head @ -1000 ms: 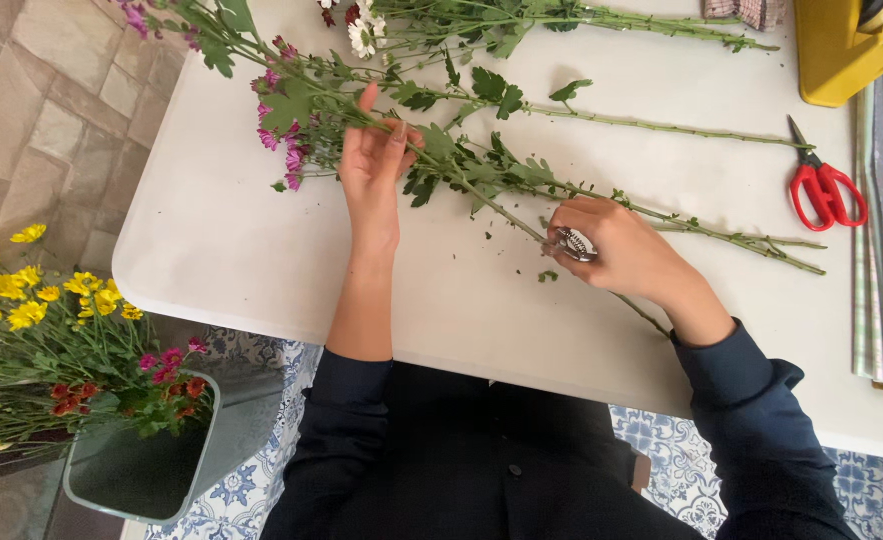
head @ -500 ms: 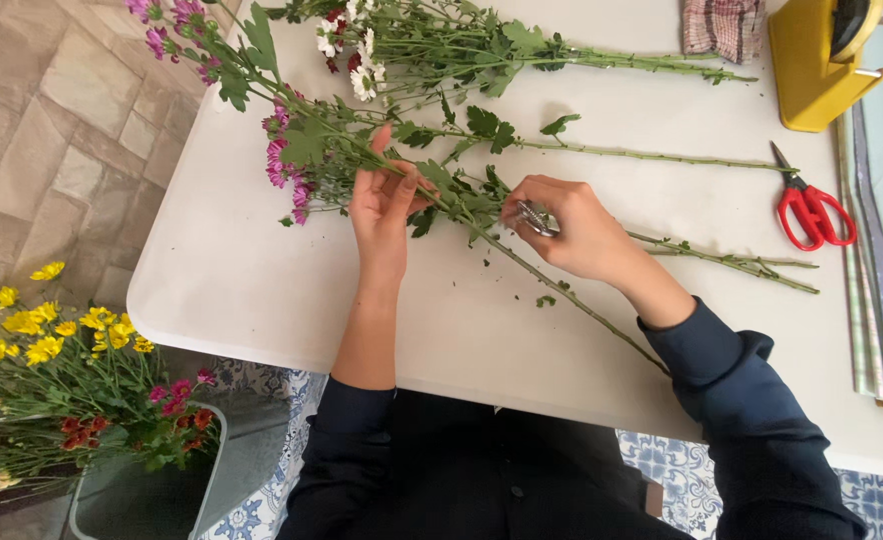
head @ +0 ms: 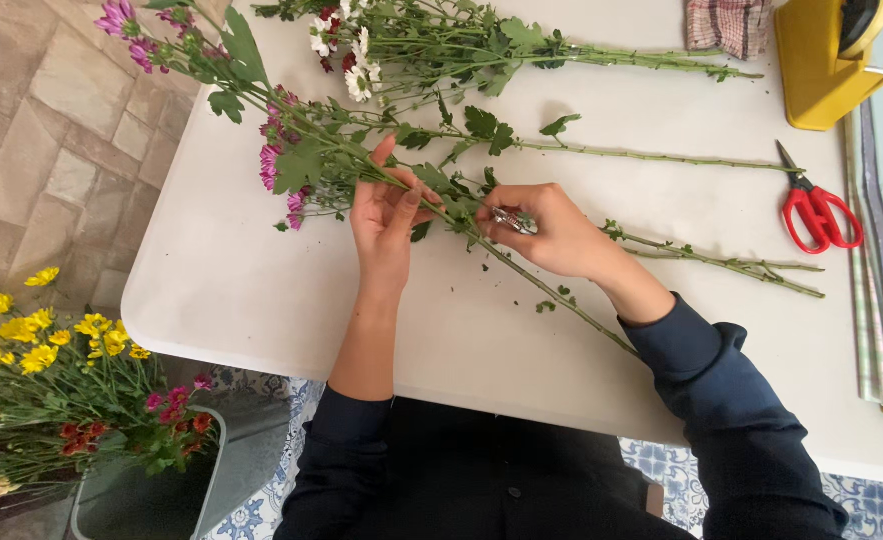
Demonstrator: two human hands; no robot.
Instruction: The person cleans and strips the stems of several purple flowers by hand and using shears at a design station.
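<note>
So down by my knee there's the bucket with yellow and red blooms, parked within reach off the table's edge. On the white table my left hand pinches the pink-flowered stem, pinning it flat so it doesn't roll. My right hand is closed round a small metal cutter, right against that same stem among the leaves, which lie in bits nearby. Further out, a bare stem and a white-flowered bunch lie parallel, heads left. Red scissors and a yellow tape dispenser sit far right, out of the way.
</note>
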